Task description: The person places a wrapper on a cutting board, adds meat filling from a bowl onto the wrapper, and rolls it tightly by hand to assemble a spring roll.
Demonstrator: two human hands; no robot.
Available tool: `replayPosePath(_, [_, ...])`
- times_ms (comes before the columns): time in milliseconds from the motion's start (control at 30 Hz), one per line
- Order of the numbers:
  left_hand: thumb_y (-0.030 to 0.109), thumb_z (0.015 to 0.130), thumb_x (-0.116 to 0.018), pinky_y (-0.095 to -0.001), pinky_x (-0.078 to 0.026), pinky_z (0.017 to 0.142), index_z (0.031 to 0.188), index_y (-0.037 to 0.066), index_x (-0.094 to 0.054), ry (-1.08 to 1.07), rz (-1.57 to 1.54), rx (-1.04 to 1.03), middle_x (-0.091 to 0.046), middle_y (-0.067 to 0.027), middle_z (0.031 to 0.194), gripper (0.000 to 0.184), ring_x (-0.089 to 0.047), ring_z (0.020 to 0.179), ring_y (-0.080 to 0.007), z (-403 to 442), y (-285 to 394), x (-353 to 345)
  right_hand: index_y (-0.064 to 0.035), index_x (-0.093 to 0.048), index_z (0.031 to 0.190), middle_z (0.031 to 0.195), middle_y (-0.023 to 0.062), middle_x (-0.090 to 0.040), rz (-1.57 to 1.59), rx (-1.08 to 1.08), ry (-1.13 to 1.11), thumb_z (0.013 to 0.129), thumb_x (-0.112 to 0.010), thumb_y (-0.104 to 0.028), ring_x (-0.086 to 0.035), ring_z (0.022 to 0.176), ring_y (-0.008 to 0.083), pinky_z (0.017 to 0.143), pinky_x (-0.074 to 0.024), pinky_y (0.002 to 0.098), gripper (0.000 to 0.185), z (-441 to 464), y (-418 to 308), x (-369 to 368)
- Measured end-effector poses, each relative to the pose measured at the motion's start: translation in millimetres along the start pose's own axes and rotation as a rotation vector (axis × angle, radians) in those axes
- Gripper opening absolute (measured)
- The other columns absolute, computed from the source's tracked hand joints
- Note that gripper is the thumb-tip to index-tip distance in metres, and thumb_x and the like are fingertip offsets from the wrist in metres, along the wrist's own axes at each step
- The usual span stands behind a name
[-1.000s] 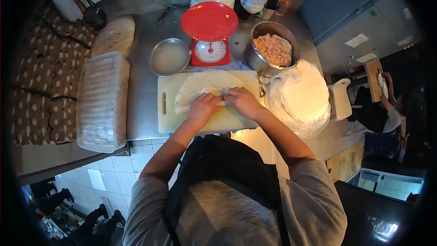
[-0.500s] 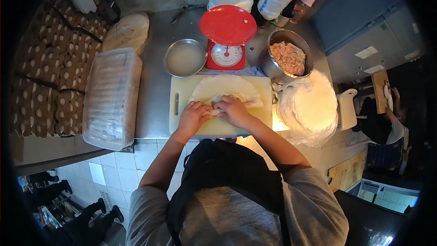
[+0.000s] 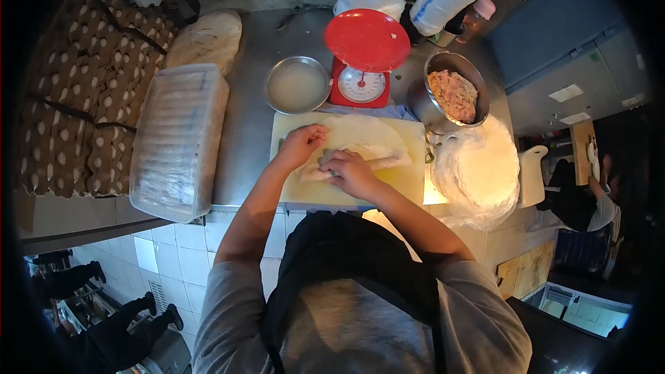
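Note:
A round, thin white wrapper sheet [image 3: 364, 131] lies on the pale cutting board [image 3: 409, 187], its near edge folded over into a roll. My right hand [image 3: 350, 172] rests on that rolled edge, fingers curled around it. Raised over the board's left part, near the sheet's left edge, my left hand [image 3: 303, 144] has its fingers bent and somewhat apart, with nothing visible in them. Beyond the board are a metal bowl of cloudy liquid [image 3: 298, 85] and a red scale [image 3: 360, 86]. A pot of minced filling [image 3: 454, 95] stands at the back right.
Stacked white sheets in plastic [image 3: 481, 173] lie right of the board. A lidded plastic box of rolls [image 3: 179, 142], a wrapped bundle [image 3: 206, 41] and egg trays [image 3: 90, 97] are on the left. A person [image 3: 578, 197] works at the far right; other people's legs show lower left.
My left hand has lifted off the rolled edge and moved up and left over the board. My right hand stays on the roll. The whole view has shifted, so the table appears further right.

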State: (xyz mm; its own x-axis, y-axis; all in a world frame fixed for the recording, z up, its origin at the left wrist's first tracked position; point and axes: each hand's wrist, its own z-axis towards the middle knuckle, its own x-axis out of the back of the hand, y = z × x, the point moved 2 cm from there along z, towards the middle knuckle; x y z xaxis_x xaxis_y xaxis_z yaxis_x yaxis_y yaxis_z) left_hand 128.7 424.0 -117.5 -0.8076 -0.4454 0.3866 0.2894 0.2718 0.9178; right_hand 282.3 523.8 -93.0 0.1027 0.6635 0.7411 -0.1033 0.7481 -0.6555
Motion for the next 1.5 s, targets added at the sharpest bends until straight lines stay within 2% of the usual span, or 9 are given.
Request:
replayPosePath(167, [-0.002, 0.081, -0.063, -0.0254, -0.050, 0.077, 0.112, 0.003, -0.062, -0.085, 0.070, 0.081, -0.066, -0.0052, 0.090, 0.031, -0.062, 0.082, -0.0116, 7, 10, 2, -0.0128, -0.065, 0.101, 0.100, 0.0067, -0.058, 0.049, -0.026, -0.061, 0.064, -0.078, -0.016, -0.057, 0.103, 0.0277, 0.086, -0.0447, 0.0407, 0.039, 14, -14, -13])
replayPosePath(333, [0.002, 0.079, -0.064, -0.0321, -0.051, 0.080, 0.105, 0.006, -0.063, -0.058, 0.144, 0.018, -0.066, -0.0072, 0.092, 0.026, -0.064, 0.083, -0.0198, 11, 1, 0, -0.0135, -0.063, 0.104, 0.103, 0.0067, -0.057, -0.003, 0.036, -0.099, 0.063, -0.079, -0.017, -0.055, 0.106, 0.0290, 0.088, -0.0438, 0.0433, 0.044, 7, -14, -11])
replayPosePath(467, [0.011, 0.078, -0.068, -0.0401, -0.047, 0.091, 0.100, 0.009, -0.064, 0.113, 0.564, -0.323, -0.064, -0.0070, 0.089, 0.022, -0.063, 0.086, -0.0264, 1, 58, -14, -0.0143, -0.064, 0.102, 0.100, 0.0063, -0.058, -0.100, 0.015, -0.007, 0.064, -0.079, -0.018, -0.056, 0.104, 0.0291, 0.086, -0.0439, 0.0453, 0.041, -22, 16, 49])
replayPosePath(500, [0.015, 0.080, -0.067, -0.0420, -0.040, 0.101, 0.106, 0.012, -0.066, -0.030, 0.539, -0.246, -0.066, -0.0063, 0.101, 0.025, -0.060, 0.103, -0.0264, 4, 68, -20, -0.0143, -0.064, 0.101, 0.098, 0.0060, -0.057, -0.123, -0.039, -0.052, 0.064, -0.080, -0.018, -0.056, 0.102, 0.0293, 0.085, -0.0440, 0.0453, 0.040, -32, 30, 65])
replayPosePath(600, [0.013, 0.085, -0.062, -0.0402, -0.034, 0.108, 0.117, 0.012, -0.065, -0.100, 0.429, -0.494, -0.060, -0.0087, 0.124, 0.032, -0.049, 0.124, -0.0275, 23, 66, -51, -0.0143, -0.064, 0.097, 0.094, 0.0053, -0.057, -0.117, -0.130, -0.120, 0.063, -0.081, -0.016, -0.056, 0.099, 0.0295, 0.083, -0.0443, 0.0447, 0.039, -57, 57, 87])
replayPosePath(633, [0.016, 0.088, -0.059, -0.0403, -0.027, 0.113, 0.127, 0.016, -0.060, -0.164, 0.523, -0.492, -0.050, -0.0077, 0.138, 0.039, -0.036, 0.136, -0.0264, 32, 61, -57, -0.0142, -0.064, 0.096, 0.093, 0.0051, -0.057, -0.076, -0.119, -0.090, 0.062, -0.081, -0.015, -0.056, 0.098, 0.0295, 0.082, -0.0444, 0.0441, 0.038, -60, 63, 87])
replayPosePath(833, [0.025, 0.091, -0.055, -0.0439, -0.021, 0.115, 0.132, 0.020, -0.056, -0.179, 0.585, -0.520, -0.044, -0.0061, 0.145, 0.040, -0.033, 0.138, -0.0276, 42, 50, -64, -0.0125, -0.064, 0.095, 0.092, 0.0052, -0.057, -0.015, -0.143, -0.029, 0.061, -0.081, -0.014, -0.056, 0.095, 0.0289, 0.083, -0.0440, 0.0401, 0.037, -76, 64, 87])
replayPosePath(1133, [0.042, 0.099, -0.040, -0.0407, -0.022, 0.115, 0.123, 0.017, -0.064, -0.257, 0.229, -0.337, -0.051, -0.0040, 0.138, 0.042, -0.036, 0.136, -0.0254, 62, 34, -60, -0.0097, -0.062, 0.094, 0.093, 0.0069, -0.058, -0.062, -0.068, -0.057, 0.056, -0.083, -0.017, -0.056, 0.095, 0.0299, 0.083, -0.0440, 0.0408, 0.043, -46, 31, 87])
replayPosePath(1500, [0.041, 0.101, -0.038, -0.0387, -0.020, 0.115, 0.124, 0.012, -0.063, -0.279, 0.065, -0.281, -0.053, -0.0047, 0.137, 0.044, -0.036, 0.135, -0.0241, 66, 29, -60, -0.0116, -0.061, 0.093, 0.097, 0.0073, -0.057, -0.060, -0.063, -0.095, 0.060, -0.079, -0.014, -0.055, 0.101, 0.0293, 0.085, -0.0444, 0.0423, 0.037, -21, 12, 46])
